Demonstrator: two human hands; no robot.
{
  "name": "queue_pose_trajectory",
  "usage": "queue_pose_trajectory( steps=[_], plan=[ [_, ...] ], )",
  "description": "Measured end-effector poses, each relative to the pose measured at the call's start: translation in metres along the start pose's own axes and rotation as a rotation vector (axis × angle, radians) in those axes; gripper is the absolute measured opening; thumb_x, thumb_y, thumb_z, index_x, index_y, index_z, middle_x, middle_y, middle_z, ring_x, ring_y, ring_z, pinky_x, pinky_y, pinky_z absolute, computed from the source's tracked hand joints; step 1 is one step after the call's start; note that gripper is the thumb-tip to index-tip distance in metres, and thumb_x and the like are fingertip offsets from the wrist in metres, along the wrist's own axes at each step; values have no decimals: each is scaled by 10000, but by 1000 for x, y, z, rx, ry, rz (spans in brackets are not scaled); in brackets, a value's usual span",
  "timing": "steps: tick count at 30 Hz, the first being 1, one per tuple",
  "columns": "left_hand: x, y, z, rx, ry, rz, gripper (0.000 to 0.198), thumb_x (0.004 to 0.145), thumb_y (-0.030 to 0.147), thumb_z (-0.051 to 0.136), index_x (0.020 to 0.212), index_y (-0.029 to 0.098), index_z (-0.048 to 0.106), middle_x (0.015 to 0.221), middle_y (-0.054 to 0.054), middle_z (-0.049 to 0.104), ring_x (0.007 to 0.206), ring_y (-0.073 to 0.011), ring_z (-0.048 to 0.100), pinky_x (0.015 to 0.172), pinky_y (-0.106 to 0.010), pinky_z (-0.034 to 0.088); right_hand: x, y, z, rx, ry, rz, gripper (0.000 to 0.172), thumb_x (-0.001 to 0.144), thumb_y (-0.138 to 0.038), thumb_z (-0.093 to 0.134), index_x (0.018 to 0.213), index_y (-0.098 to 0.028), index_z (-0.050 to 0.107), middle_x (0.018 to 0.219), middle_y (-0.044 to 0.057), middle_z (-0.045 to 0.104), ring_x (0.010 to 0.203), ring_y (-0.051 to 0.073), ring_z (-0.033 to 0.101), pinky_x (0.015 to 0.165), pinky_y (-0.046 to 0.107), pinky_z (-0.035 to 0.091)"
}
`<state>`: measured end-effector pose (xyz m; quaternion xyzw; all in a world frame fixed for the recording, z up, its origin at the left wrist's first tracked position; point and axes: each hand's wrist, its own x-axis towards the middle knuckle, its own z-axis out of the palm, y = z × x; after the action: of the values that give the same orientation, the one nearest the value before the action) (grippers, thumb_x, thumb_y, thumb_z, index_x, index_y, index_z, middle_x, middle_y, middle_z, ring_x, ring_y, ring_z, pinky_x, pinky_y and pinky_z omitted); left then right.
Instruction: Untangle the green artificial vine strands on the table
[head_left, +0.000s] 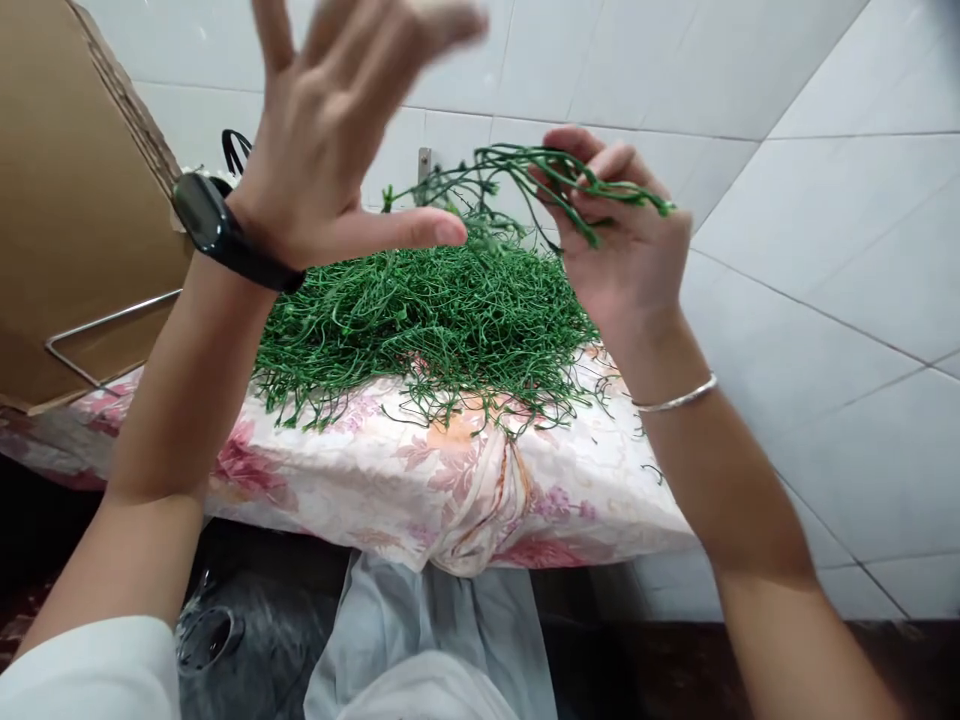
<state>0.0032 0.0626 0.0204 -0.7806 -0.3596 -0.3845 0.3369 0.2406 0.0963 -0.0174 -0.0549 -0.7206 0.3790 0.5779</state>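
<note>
My right hand (619, 215) is raised above the table, fingers curled around a bunch of thin green plastic stems (517, 165) that trail out toward the left. My left hand (330, 130) is up at the left with its fingers spread and thumb stretched out, slightly blurred, holding nothing I can see. Below both hands a large heap of the same green plastic stems (442, 310) lies tangled on the table. Some loose stems hang over the near side of the heap.
A floral cloth (337, 475) covers the table and is bunched at its front edge. A cardboard box (82, 200) stands at the left, with a bent metal wire (112, 318) beside it. White tiled walls (840, 280) close off the back and right. A dark plastic-wrapped object (255, 640) sits below.
</note>
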Motion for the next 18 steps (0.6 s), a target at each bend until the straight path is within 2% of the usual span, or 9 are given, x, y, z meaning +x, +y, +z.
queue_pose_trajectory(
  steps=[1,3,6,7,9,10,12,14,18],
  plan=[
    [3,4,-1,20,-154,164,963,589,873,171,1228,214,462,1033,-16,549,1128,-271,451,1053,-544,60,4,0,5,-30,-28,-20,121,673,-256,656,652,-241,538,1050,-42,604,1048,173,559,1028,324,400],
    [5,10,1,-52,-265,240,881,703,792,111,1125,154,548,857,-19,582,959,-213,559,1014,-533,157,8,2,14,-105,-69,-29,145,705,-340,623,639,-236,548,1024,-32,605,1058,181,547,1007,338,411],
    [2,16,17,-275,-223,114,883,732,758,163,1297,105,345,953,-53,586,1002,-203,546,1001,-530,188,2,7,21,-218,-135,5,232,747,-418,547,641,-218,598,1063,-18,586,1088,188,522,989,345,411],
    [-2,18,26,-404,-237,65,851,757,732,149,1312,109,313,961,-54,594,979,-178,558,990,-491,247,-3,10,21,-240,-162,14,252,749,-424,534,645,-212,619,1083,-14,579,1098,191,514,990,346,406],
    [-10,22,46,-679,-340,-65,778,795,685,118,1268,119,367,893,-42,617,867,-132,594,840,-342,425,-14,18,17,-253,-207,24,274,758,-413,506,659,-206,656,1088,-3,584,1085,195,518,985,356,401],
    [-15,24,57,-758,-383,-109,707,813,661,166,1179,132,458,839,-30,620,780,-113,601,741,-277,454,-20,22,13,-254,-215,32,280,770,-394,485,678,-207,671,1069,4,597,1062,193,530,972,365,406],
    [-24,29,77,-844,-490,-149,533,845,579,304,929,130,578,669,0,586,590,-74,555,577,-201,423,-33,30,5,-284,-197,57,295,801,-348,445,700,-211,686,1017,13,623,986,181,562,928,374,421],
    [-32,35,96,-891,-557,-136,450,856,508,368,780,121,585,553,25,503,497,-52,472,492,-178,351,-45,36,-4,-342,-175,97,307,826,-319,437,683,-212,686,964,20,646,915,168,585,873,364,436],
    [-49,48,127,-891,-539,-28,370,744,492,570,832,136,618,563,46,477,494,-45,386,483,-182,286,-68,37,-21,-466,-117,178,308,851,-290,455,647,-206,670,827,25,673,797,145,609,774,327,458]
  ],
)
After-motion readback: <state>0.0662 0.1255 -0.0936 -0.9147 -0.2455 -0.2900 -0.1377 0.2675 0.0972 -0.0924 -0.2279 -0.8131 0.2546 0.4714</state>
